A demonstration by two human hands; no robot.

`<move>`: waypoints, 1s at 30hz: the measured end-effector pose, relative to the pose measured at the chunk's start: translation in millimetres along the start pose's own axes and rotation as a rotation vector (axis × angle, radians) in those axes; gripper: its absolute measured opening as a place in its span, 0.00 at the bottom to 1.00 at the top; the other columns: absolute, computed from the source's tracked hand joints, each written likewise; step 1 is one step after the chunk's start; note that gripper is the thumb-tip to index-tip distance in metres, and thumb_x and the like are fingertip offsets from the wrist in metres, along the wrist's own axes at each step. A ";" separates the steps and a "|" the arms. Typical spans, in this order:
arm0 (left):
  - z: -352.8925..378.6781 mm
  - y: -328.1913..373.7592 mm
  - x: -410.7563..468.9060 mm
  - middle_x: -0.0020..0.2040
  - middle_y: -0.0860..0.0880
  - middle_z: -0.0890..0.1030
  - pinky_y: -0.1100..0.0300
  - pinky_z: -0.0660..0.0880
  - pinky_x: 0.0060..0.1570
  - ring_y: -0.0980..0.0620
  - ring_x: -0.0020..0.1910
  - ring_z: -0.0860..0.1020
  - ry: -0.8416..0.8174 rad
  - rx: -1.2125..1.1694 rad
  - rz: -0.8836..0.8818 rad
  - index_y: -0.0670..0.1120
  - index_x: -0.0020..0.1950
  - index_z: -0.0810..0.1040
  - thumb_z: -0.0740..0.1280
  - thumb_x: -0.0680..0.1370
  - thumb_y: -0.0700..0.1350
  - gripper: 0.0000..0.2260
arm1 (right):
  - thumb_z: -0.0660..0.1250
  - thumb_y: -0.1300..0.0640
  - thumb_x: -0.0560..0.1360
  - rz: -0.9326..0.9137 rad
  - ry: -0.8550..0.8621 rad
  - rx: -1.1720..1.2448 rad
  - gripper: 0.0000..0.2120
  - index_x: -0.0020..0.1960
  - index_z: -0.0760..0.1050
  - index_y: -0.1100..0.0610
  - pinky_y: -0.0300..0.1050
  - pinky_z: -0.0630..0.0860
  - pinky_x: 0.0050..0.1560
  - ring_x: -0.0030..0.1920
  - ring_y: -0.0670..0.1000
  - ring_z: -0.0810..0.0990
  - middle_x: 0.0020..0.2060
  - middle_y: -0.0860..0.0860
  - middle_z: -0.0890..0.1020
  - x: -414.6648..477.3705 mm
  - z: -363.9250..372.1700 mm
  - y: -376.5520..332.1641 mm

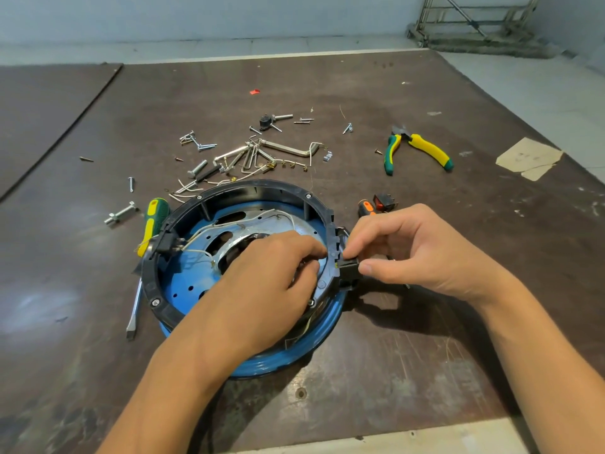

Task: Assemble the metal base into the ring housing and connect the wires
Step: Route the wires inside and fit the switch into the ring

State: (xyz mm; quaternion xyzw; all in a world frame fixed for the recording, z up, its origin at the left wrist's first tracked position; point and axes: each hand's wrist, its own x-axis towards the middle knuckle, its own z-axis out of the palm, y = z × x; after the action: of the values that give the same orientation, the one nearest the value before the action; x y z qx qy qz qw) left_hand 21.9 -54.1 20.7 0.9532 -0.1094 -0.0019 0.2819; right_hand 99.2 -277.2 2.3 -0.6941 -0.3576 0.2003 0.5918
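Left hand (271, 276) reaches into the ring (229, 189) on the surface (425, 348), over the seated base (306, 226), fingers curled, probably pinching one of the wires (229, 221), while right hand (419, 250) pinches the connector (348, 268) outside the right wall: wiring in hand, next needing an aligned push.

I see a dark brown, scuffed board (425, 322) under even, soft light, a second board (49, 109) beside it on the left, a pale wall (229, 14) behind, and a metal frame (474, 18) far right.
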 end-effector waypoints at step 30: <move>-1.0 1.4 -1.0 0.55 0.58 0.81 0.53 0.75 0.58 0.57 0.56 0.77 -0.028 -0.037 -0.047 0.56 0.68 0.71 0.60 0.82 0.43 0.16 | 0.76 0.53 0.72 0.054 0.029 -0.336 0.03 0.45 0.83 0.48 0.46 0.76 0.40 0.38 0.50 0.78 0.39 0.46 0.84 1.2 4.2 -4.8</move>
State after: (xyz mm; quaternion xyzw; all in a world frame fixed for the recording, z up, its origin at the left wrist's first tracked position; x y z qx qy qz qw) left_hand 20.6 -54.5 22.2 0.9500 -0.0907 -0.0239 0.2977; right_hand 95.8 -273.3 6.2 -0.7954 -0.3588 0.1436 0.4668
